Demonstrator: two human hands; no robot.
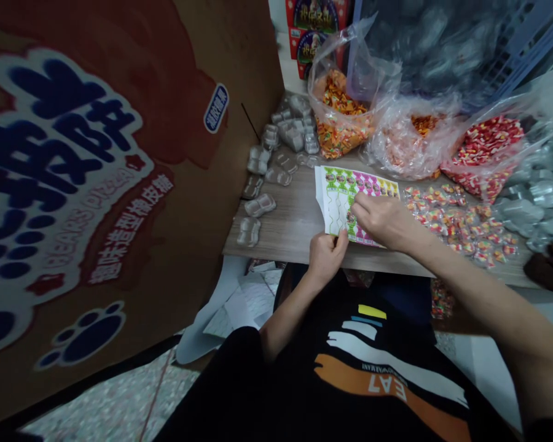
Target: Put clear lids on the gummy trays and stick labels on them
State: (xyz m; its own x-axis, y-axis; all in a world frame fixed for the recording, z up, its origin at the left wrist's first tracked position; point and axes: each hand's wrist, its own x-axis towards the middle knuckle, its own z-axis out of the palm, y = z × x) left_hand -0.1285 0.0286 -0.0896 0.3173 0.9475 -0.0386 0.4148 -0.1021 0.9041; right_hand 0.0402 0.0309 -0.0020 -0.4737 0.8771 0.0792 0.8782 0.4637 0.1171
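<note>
A stack of sticker sheets [378, 184] lies on the table near its front edge, printed with green, pink and yellow stickers in columns. On its left side, bare white backing shows with green outlines. My left hand [327, 255] is closed on the sheet's bottom left edge, thumb on top. Over the middle of the sheet, my right hand [384, 220] has its fingers pinched together at a green sticker [351, 219]; the fingertips partly hide it. Small clear plastic containers [259, 205] lie to the left, and wrapped candies [465, 224] are spread to the right.
Open bags hold orange packets [338, 120], more packets [405, 138] and red packets [486, 153]. A blue basket [511, 61] stands behind them. More clear containers [541, 193] are piled at the right. A big cardboard box [203, 202] walls off the left side. Red boxes [313, 40] stand at the back.
</note>
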